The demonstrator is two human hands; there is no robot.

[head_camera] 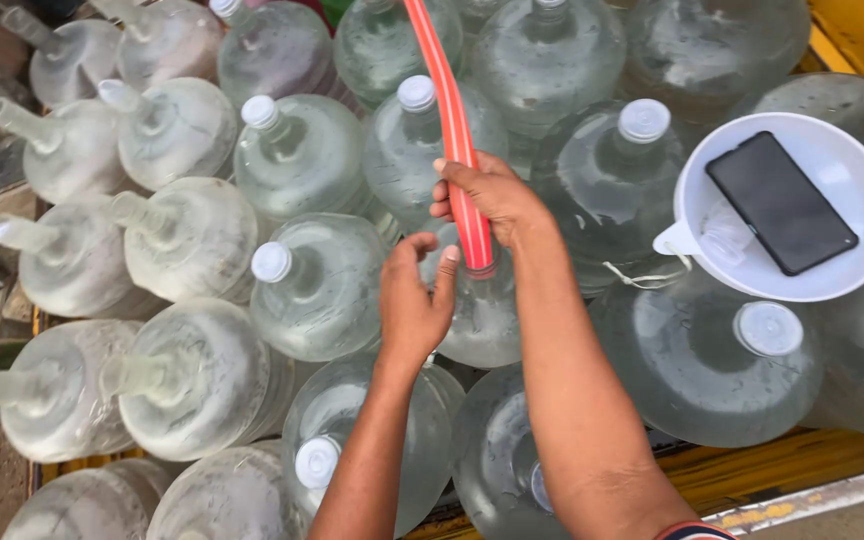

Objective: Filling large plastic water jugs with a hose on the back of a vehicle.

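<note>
Head view, looking down: the right hand is wrapped around a red hose, gripping it just above its lower end. That end sits at the top of a clear water jug, whose mouth is hidden behind the hands. The left hand hangs half-open just beside the hose end, fingers curled, holding nothing I can make out. It looks like the hose is being set into the jug's neck. Around them, capped jugs crowd together; a white funnel cradles a black phone.
</note>
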